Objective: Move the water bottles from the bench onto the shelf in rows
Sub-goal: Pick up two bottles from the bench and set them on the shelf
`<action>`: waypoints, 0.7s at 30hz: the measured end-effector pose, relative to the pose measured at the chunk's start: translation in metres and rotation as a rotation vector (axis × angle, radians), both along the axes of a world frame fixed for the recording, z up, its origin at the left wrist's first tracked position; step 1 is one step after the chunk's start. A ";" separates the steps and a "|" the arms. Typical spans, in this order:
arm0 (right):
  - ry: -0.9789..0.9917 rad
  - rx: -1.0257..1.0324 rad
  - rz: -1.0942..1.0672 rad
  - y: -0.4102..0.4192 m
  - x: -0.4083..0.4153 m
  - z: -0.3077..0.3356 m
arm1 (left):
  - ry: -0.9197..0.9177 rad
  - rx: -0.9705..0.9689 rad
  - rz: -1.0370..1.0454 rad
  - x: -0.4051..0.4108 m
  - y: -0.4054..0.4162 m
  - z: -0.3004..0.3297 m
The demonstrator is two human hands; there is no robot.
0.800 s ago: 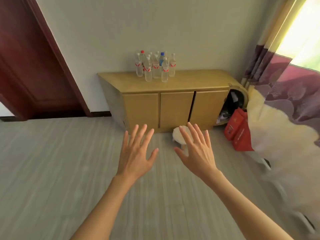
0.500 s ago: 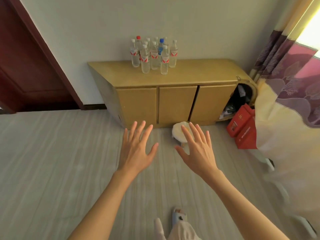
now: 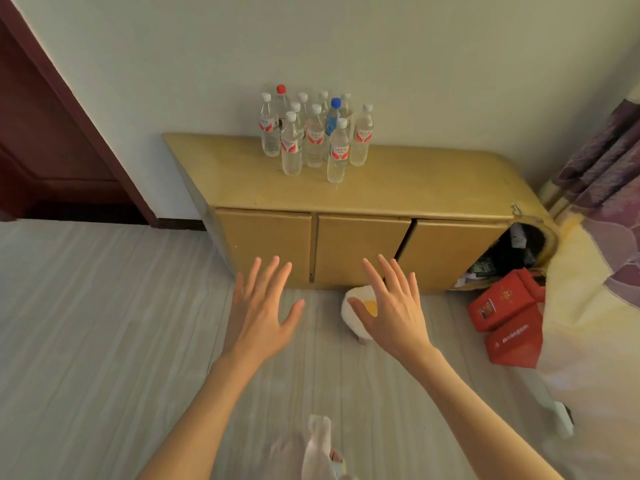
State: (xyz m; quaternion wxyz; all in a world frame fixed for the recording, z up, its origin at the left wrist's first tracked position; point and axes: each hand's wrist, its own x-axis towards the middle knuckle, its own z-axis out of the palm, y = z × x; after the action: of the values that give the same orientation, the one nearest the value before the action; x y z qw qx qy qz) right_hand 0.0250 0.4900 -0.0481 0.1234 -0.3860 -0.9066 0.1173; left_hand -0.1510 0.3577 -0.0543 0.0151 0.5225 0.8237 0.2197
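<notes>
Water bottles (image 3: 313,133) cluster upright on counter (image 3: 398,188), well beyond both hands; left hand (image 3: 261,308) and right hand (image 3: 393,306) spread flat, empty.

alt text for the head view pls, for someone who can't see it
A person's left hand and right hand reach out open and empty toward a cluster of water bottles standing on a low yellow cabinet against a wall. Red boxes sit on the floor at its right end.
</notes>
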 end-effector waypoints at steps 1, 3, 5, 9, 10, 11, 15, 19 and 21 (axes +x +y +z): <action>-0.001 0.001 0.008 0.014 -0.009 0.000 | 0.006 -0.001 0.008 -0.010 0.014 0.001; -0.006 -0.005 0.011 0.041 -0.026 -0.003 | -0.004 -0.009 0.017 -0.029 0.040 -0.002; -0.010 -0.023 0.000 0.064 -0.044 -0.007 | -0.029 -0.027 0.015 -0.047 0.063 -0.010; -0.028 -0.080 -0.026 0.111 -0.089 -0.019 | -0.084 -0.086 0.003 -0.090 0.105 -0.035; -0.032 -0.092 -0.036 0.123 -0.102 -0.021 | -0.099 -0.101 0.001 -0.104 0.114 -0.040; -0.035 -0.104 -0.049 0.135 -0.115 -0.022 | -0.106 -0.119 -0.009 -0.119 0.124 -0.043; -0.041 -0.130 -0.100 0.177 -0.166 -0.022 | -0.083 -0.136 -0.033 -0.185 0.168 -0.039; -0.030 -0.140 -0.144 0.214 -0.207 -0.023 | -0.042 -0.141 -0.044 -0.236 0.223 -0.026; -0.040 -0.172 -0.164 0.232 -0.221 -0.026 | -0.050 -0.162 -0.056 -0.250 0.243 -0.027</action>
State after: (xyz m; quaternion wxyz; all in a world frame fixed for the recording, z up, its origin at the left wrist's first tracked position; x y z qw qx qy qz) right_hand -0.1958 0.7217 -0.0743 0.0810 -0.4705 -0.8608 0.1764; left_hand -0.4008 0.6008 -0.0816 0.0841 0.5369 0.8231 0.1650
